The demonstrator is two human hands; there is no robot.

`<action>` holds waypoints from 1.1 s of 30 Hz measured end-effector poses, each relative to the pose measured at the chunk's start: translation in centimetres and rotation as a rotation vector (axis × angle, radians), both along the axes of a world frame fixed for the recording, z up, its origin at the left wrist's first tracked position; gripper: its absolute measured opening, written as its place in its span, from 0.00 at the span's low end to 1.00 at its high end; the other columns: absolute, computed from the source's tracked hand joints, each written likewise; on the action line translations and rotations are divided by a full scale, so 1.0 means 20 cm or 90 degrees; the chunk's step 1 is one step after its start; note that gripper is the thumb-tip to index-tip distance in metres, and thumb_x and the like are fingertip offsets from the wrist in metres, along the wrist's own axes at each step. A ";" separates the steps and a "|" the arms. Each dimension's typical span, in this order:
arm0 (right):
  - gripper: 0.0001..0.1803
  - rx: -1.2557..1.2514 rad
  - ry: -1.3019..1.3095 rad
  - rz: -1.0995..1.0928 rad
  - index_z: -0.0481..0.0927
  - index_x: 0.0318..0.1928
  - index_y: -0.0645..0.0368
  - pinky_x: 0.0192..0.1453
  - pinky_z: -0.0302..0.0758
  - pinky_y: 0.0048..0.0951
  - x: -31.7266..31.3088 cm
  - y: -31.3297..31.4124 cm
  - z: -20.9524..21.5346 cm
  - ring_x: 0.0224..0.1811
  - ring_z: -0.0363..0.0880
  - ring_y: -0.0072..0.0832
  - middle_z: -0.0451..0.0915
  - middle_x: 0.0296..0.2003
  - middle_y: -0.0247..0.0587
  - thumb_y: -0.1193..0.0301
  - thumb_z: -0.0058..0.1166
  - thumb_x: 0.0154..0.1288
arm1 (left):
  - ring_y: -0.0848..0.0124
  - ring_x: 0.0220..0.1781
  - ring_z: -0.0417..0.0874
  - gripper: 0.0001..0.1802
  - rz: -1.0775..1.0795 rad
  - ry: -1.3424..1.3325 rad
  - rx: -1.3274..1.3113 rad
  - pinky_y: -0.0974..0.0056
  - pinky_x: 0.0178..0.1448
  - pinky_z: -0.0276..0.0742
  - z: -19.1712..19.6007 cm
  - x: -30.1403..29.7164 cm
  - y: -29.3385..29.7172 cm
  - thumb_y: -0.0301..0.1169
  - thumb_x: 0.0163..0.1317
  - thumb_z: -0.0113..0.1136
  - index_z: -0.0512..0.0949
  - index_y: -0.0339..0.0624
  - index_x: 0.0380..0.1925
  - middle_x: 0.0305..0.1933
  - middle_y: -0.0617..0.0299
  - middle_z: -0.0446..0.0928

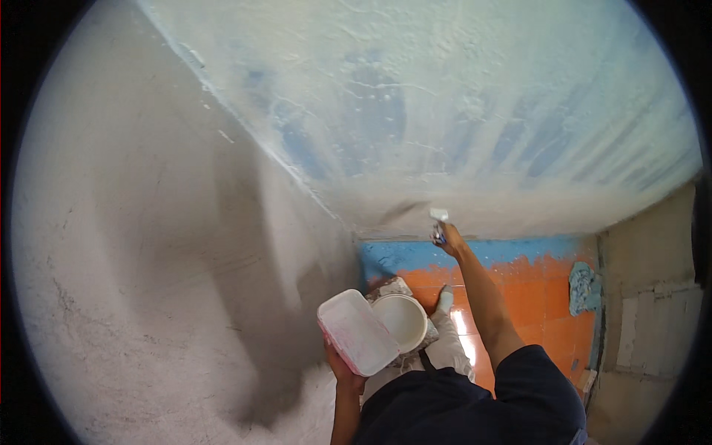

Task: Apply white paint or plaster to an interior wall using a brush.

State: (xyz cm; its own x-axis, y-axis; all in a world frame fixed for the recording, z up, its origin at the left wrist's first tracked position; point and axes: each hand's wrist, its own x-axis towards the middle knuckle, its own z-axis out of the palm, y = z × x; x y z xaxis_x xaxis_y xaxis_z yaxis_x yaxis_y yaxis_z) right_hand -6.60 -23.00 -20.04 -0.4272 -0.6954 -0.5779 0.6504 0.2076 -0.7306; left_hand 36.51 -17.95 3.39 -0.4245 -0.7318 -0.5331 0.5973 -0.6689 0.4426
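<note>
Stretched out ahead, my right hand (446, 239) grips the handle of a paintbrush (439, 215). Its pale bristles are up at the low part of the wall (475, 133), which carries streaky white over blue; I cannot tell whether they touch it. Close to my body, my left hand (343, 365) is wrapped round the side of a shallow rectangular plastic tub (359, 332), tilted, whitish inside with a pink outer side. Just right of the tub sits a round white bucket (401, 320), partly covered by it, with pale contents.
A bare grey wall (170, 222) rises close on the left and meets the painted wall in a corner. The orange tiled floor (519, 297) has a blue strip along the wall. A crumpled bluish sheet (584, 289) lies at right, beside grey panels (653, 326).
</note>
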 end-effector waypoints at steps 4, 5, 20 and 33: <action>0.13 -0.074 0.102 -0.080 0.72 0.35 0.51 0.31 0.70 0.29 -0.01 -0.14 1.00 0.25 0.73 0.24 0.70 0.21 0.30 0.58 0.45 0.76 | 0.54 0.68 0.73 0.33 -0.014 0.000 -0.014 0.45 0.71 0.70 0.02 -0.02 -0.07 0.57 0.75 0.33 0.61 0.49 0.71 0.69 0.57 0.68; 0.13 -0.096 0.115 -0.101 0.72 0.35 0.50 0.32 0.69 0.28 -0.05 -0.09 1.37 0.24 0.71 0.23 0.69 0.20 0.30 0.59 0.44 0.76 | 0.54 0.68 0.73 0.33 -0.029 0.017 -0.010 0.45 0.71 0.70 0.01 -0.06 -0.09 0.57 0.75 0.33 0.61 0.49 0.71 0.69 0.57 0.68; 0.26 -0.075 0.418 -0.085 0.70 0.26 0.48 0.25 0.61 0.26 -0.10 -0.02 0.78 0.20 0.62 0.20 0.62 0.19 0.25 0.44 0.42 0.76 | 0.56 0.67 0.73 0.35 -0.046 0.034 -0.061 0.47 0.70 0.71 -0.09 -0.17 -0.05 0.58 0.75 0.32 0.60 0.48 0.71 0.69 0.55 0.69; 0.14 -0.288 0.219 -0.025 0.74 0.36 0.55 0.32 0.67 0.27 -0.06 -0.01 1.98 0.22 0.68 0.22 0.68 0.20 0.28 0.59 0.46 0.76 | 0.55 0.68 0.73 0.33 -0.044 0.050 -0.060 0.44 0.70 0.71 -0.09 -0.14 0.01 0.57 0.75 0.33 0.60 0.51 0.71 0.69 0.57 0.69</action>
State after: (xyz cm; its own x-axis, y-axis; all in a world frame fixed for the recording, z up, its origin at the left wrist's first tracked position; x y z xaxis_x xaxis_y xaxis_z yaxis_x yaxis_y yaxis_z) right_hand -7.89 -23.13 19.60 -0.5686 -0.8211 -0.0499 0.3605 -0.1942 -0.9123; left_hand 33.74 -17.84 1.66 -0.5130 -0.7448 -0.4268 0.5864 -0.6671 0.4594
